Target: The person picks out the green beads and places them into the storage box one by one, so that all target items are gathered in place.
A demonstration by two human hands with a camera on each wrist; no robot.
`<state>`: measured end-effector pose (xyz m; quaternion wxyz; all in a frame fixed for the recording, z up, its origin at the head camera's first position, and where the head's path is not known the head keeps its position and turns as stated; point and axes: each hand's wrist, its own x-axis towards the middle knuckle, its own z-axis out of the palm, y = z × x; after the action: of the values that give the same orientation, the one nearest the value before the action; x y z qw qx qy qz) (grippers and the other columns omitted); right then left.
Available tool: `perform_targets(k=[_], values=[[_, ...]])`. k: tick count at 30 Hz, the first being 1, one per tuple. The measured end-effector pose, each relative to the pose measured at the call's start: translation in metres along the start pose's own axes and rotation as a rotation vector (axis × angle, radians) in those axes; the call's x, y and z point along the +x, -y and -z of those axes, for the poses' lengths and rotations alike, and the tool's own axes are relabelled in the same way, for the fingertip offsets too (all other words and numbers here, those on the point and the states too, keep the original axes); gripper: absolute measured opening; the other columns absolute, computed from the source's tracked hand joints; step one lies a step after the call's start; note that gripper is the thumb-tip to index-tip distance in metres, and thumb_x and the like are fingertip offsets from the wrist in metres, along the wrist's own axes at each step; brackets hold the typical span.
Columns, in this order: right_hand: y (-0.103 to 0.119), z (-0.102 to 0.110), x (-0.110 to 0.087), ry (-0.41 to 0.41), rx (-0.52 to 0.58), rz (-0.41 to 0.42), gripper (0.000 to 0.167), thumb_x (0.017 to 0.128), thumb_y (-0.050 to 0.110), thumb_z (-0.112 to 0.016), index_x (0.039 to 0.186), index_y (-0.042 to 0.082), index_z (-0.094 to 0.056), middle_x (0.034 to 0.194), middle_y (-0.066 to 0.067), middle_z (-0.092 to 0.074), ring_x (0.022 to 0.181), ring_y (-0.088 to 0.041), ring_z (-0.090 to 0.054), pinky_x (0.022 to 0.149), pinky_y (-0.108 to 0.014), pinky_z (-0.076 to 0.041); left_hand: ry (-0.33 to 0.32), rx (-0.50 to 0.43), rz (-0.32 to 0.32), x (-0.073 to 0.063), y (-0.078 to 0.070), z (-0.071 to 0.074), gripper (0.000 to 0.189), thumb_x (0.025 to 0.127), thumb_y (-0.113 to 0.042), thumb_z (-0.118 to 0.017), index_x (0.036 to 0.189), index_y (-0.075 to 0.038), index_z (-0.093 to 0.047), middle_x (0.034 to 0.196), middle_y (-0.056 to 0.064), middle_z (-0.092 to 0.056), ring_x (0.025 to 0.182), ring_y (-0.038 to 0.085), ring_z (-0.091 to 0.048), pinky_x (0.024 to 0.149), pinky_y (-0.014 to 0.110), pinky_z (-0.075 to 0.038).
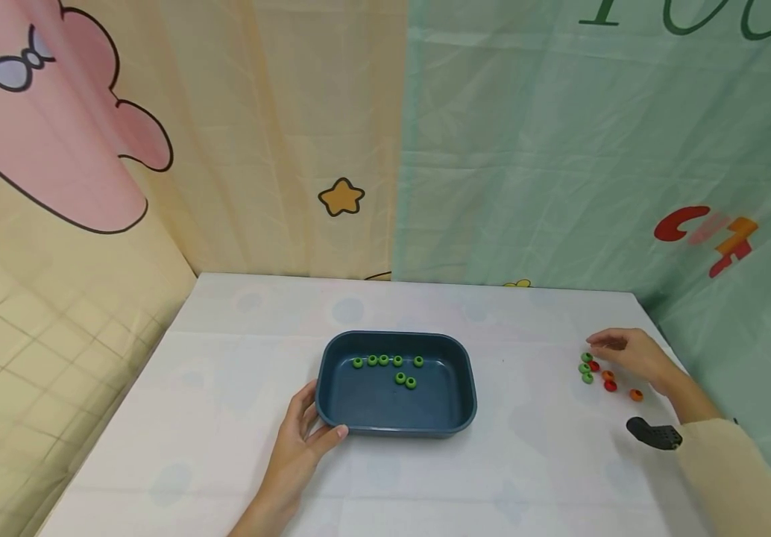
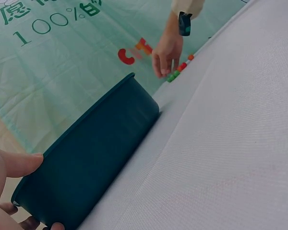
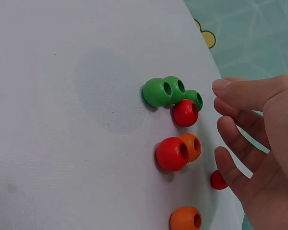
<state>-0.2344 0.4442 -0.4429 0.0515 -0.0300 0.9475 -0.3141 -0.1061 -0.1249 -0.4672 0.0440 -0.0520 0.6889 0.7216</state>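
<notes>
My left hand [image 1: 300, 441] grips the near left corner of a dark blue rectangular tray [image 1: 372, 412], its thumb at the rim. Several green beads [image 1: 400, 378] lie inside, most in a row toward the far wall. Over at the table's right side, my right hand [image 1: 632, 353] hovers close by a loose group of beads, fingers bent loosely with nothing visible between them. In the right wrist view the group has green beads [image 3: 156, 93] bunched together, red beads [image 3: 169, 155] and orange beads [image 3: 183, 219], each with a hole. The thumb and fingers are beside the green and red ones.
A white cloth with pale spots covers the table [image 1: 238, 447]. Printed curtains [image 1: 526, 149] hang along its back and sides, close to the right arm. A black device [image 1: 654, 434] shows at the right sleeve's cuff.
</notes>
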Motion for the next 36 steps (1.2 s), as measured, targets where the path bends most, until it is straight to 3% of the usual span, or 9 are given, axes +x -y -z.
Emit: perform_targets(k=[8, 11, 17, 27, 36], values=[[-0.005, -0.007, 0.000, 0.007, -0.024, 0.007, 0.036, 0.101, 0.025, -0.070, 0.122, -0.005, -0.070, 0.110, -0.015, -0.072, 0.096, -0.027, -0.064, 0.077, -0.031, -0.055, 0.005, -0.006, 0.004, 0.000, 0.000, 0.000, 0.090, 0.088, -0.002, -0.081, 0.161, -0.014, -0.029, 0.165, 0.013, -0.028, 0.150, 0.033, -0.031, 0.115, 0.044, -0.042], [-0.005, -0.009, 0.001, 0.000, -0.049, 0.009, 0.039, 0.101, 0.029, -0.071, 0.121, -0.004, -0.071, 0.107, -0.011, -0.073, 0.094, -0.023, -0.064, 0.081, -0.035, -0.054, 0.011, -0.009, 0.000, 0.000, -0.001, 0.000, 0.090, 0.089, -0.002, -0.080, 0.161, -0.014, -0.029, 0.165, 0.013, -0.028, 0.150, 0.033, -0.031, 0.116, 0.046, -0.041], [-0.003, -0.011, 0.002, -0.004, -0.062, 0.010, 0.041, 0.101, 0.031, -0.070, 0.122, -0.004, -0.071, 0.107, -0.012, -0.073, 0.096, -0.026, -0.065, 0.085, -0.043, -0.054, 0.006, -0.001, 0.000, 0.000, -0.003, 0.000, 0.090, 0.089, -0.002, -0.080, 0.161, -0.014, -0.028, 0.165, 0.013, -0.027, 0.150, 0.033, -0.030, 0.117, 0.047, -0.039], [-0.003, -0.016, 0.004, -0.041, -0.054, 0.037, 0.028, 0.097, 0.020, -0.074, 0.114, -0.002, -0.072, 0.097, -0.006, -0.072, 0.088, -0.023, -0.064, 0.072, -0.026, -0.054, 0.007, -0.001, -0.006, 0.000, -0.001, 0.000, 0.090, 0.088, -0.001, -0.080, 0.161, -0.012, -0.029, 0.164, 0.015, -0.028, 0.150, 0.034, -0.030, 0.117, 0.048, -0.039], [0.007, -0.014, 0.002, -0.083, -0.022, 0.038, 0.028, 0.101, 0.021, -0.071, 0.118, -0.001, -0.070, 0.111, -0.017, -0.071, 0.095, -0.030, -0.064, 0.070, -0.019, -0.055, 0.005, -0.005, 0.001, 0.000, 0.000, 0.001, 0.090, 0.088, -0.001, -0.080, 0.161, -0.014, -0.029, 0.165, 0.013, -0.028, 0.150, 0.033, -0.030, 0.117, 0.045, -0.040]])
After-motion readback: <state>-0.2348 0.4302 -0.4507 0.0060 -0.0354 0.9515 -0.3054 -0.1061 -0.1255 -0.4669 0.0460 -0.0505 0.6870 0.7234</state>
